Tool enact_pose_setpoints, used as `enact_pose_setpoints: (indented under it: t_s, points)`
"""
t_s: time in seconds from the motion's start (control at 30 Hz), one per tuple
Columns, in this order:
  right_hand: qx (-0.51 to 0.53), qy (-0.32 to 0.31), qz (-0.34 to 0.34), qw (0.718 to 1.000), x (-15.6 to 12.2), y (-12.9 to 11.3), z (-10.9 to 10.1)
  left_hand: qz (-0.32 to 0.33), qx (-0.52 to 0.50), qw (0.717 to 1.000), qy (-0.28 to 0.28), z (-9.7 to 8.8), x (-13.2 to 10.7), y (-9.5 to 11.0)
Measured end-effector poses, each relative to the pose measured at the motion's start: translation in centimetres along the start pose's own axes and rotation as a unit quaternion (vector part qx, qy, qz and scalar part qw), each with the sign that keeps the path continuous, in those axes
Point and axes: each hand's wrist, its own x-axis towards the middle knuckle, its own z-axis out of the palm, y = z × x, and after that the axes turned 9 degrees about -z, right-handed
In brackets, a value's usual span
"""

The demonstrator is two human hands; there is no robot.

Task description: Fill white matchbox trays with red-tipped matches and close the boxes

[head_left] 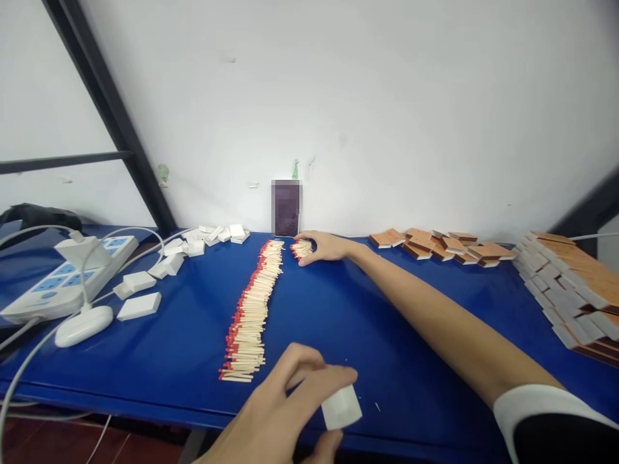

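Note:
Near the front edge of the blue table, my left hand [294, 403] grips a small white matchbox tray [342, 407] between thumb and fingers. My right hand [322, 246] reaches to the back of the table, its thumb and fingers curled around a small bunch of red-tipped matches [302, 249] there. Left of that bunch, a long row of matches [250, 312] runs from the back toward the front, red heads pointing left. Whether the tray holds anything inside cannot be made out.
White trays [140, 306] lie scattered at the left, beside a power strip [72, 277] with cables and a white oval device [84, 327]. Brown matchbox sleeves [432, 245] are heaped at the back right, with stacked matchboxes [575, 290] at the far right. A dark pixelated panel [287, 207] leans against the wall.

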Motion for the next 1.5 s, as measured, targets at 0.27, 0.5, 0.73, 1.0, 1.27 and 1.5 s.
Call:
enact_pose_setpoints:
  t_s: [0.27,0.5,0.73,1.0,1.27,1.5]
  points:
    - [0.02,0.036,-0.056,0.998,-1.0,-0.2,1.0,-0.104,0.006,0.992,-0.071,1.9,2.5,-0.5]
    - [0.027,0.069,-0.075,0.994,-3.1,-1.1,1.8,-0.093,0.033,0.993,-0.071,2.1,1.9,-0.9]
    - [0.034,0.084,-0.081,0.993,-6.1,-2.4,2.4,-0.081,0.037,0.995,-0.054,1.8,1.9,-0.4]
    - [0.04,0.074,-0.084,0.993,-10.2,-4.5,2.9,-0.067,0.044,0.996,-0.041,1.7,1.5,-0.8]
    - [0.035,0.106,-0.073,0.991,-11.0,-4.8,3.4,-0.044,0.065,0.997,-0.015,1.8,1.5,-0.8]
    - [-0.004,0.136,-0.075,0.988,-12.4,-5.6,3.3,-0.036,0.08,0.996,-0.004,1.8,1.4,-0.7]
